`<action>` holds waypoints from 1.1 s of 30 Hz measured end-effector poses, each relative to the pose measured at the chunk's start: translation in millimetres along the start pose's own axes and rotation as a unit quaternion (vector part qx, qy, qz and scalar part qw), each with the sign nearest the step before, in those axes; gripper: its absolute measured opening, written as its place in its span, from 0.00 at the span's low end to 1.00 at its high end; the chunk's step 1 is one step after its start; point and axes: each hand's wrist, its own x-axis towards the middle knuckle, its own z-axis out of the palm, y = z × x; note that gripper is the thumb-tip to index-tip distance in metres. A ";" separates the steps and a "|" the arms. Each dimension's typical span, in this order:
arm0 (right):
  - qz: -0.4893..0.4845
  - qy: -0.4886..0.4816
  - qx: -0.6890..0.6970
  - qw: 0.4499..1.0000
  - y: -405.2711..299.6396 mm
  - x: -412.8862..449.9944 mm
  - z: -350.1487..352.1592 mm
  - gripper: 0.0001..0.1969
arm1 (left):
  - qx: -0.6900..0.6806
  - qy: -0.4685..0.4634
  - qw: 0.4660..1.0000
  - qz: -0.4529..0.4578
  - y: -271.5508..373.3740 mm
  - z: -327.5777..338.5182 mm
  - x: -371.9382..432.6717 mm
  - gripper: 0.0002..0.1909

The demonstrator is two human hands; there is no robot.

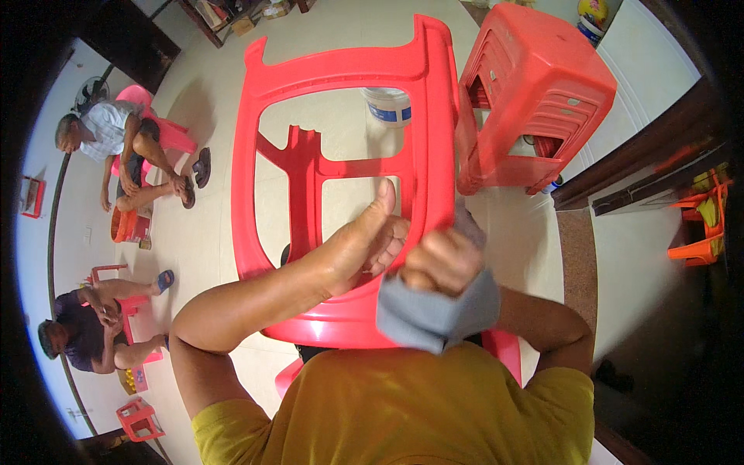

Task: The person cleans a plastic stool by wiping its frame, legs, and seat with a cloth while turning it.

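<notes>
A red plastic stool (439,133) lies tipped in front of me. Its seat edge (317,322) is against my body and its legs point away. Through the large opening in its upper side reaches my left hand (375,244), thumb raised and fingers loosely bent. I see no object in its palm, and whether its fingertips press the stool's inner side is unclear. My right hand (444,261), slightly blurred, grips a grey cloth (430,317) at the stool's right side near the seat. Part of the cloth hangs below my fist.
To the right stands a stack of red plastic stools (540,104). A white bucket (389,107) sits on the floor beyond my stool. Two people sit at the left, one beside an orange bucket (123,225). A small red stool (139,419) stands lower left; an orange chair (697,250) is far right.
</notes>
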 end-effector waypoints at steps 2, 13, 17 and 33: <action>-0.012 0.039 0.012 0.999 -20.6 -12.4 12.6 0.12 | 0.003 -0.012 1.000 -0.017 1.8 5.7 -1.5 0.56; 0.104 0.108 0.224 0.963 -13.1 -27.1 -29.6 0.22 | -0.015 0.042 0.990 0.131 4.7 -18.5 -40.8 0.56; 0.253 0.230 0.145 0.928 -2.1 -37.9 -33.3 0.20 | -0.055 0.002 0.974 0.220 -38.9 -56.3 -54.1 0.54; 0.059 -0.016 -0.014 0.998 -42.4 70.3 53.8 0.13 | 0.270 0.328 0.863 0.275 -57.7 -33.8 -94.6 0.33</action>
